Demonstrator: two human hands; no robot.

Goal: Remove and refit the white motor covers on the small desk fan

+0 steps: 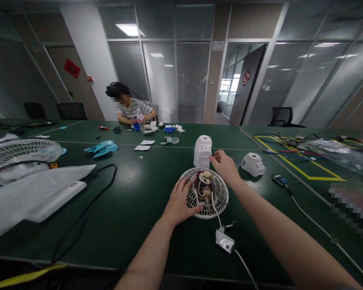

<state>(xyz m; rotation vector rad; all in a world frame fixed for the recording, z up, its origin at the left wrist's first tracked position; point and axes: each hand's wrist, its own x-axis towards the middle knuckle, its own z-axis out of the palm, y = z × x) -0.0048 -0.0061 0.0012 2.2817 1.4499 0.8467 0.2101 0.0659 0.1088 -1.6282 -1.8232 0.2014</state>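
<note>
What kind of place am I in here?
Probably an office room used for fan work: glass partitions with blinds, a green table, and a white fan grille held by the left hand.

No wording is showing clearly enough to read. Two red diamond signs are hanging, one on the brown wall panel [71, 68] at left and one on the dark open door [246, 77], both with their characters blurred.

- grille [219, 198] flat on tabletop [133, 201], centre, with motor [205, 187] on it
- housing [203, 150] upright, just behind grille
- dome cover [253, 164] right of housing
- switch box [225, 241] in front of grille
- blade [102, 148] far left, further back
</note>
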